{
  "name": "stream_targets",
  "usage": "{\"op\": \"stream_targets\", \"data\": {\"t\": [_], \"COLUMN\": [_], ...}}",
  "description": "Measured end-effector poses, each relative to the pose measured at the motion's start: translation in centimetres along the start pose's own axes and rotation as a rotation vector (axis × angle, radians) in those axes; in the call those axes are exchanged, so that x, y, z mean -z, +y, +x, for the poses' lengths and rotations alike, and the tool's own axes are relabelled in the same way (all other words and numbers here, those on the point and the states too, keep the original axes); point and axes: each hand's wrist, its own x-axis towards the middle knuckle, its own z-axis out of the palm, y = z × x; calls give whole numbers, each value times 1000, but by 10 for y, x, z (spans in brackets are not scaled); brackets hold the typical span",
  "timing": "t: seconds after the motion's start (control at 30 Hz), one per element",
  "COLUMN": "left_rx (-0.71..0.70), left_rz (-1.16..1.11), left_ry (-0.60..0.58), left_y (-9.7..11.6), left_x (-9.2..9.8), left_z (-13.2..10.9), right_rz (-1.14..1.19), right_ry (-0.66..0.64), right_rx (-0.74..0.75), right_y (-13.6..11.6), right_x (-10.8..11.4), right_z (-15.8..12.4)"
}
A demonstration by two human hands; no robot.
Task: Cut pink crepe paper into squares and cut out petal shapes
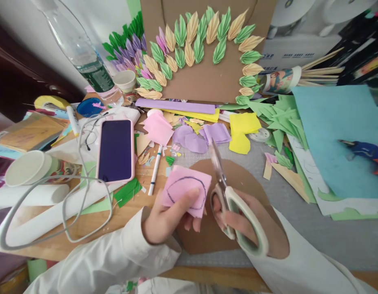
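Between thumb and fingers, my left hand (167,218) pinches a pink paper square (179,176) with a dark leaf-like outline drawn on it. My right hand (250,214) has its fingers through the cream handles of a pair of scissors (220,167). The blades look nearly together, point away from me, and stand just right of the paper, apart from it. Under both hands lies a rounded piece of brown cardboard (250,179). Beyond the hands are pink paper (158,128), purple paper pieces (190,139) and yellow paper (242,130).
Behind stands a cardboard panel (204,81) edged with folded paper leaves. A phone (114,151), a looping cable (65,212), a paper cup (30,167) and a bottle (81,53) are on the left. Blue paper (323,134) with a glue gun (365,150) lies right.
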Motion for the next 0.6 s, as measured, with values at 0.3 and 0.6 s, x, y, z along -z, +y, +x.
{"op": "stream_targets", "data": {"t": [0.3,0.6], "left_rx": [-66,-30], "left_rz": [-82,-6], "left_ry": [253,194], "left_y": [4,-4], "left_x": [4,1], "left_z": [2,2], "right_rz": [44,21], "right_ry": [-273,-226], "right_rx": [-50,-26], "right_y": [19,24], "right_x": [-3,-8], "right_z": [-12,-14]}}
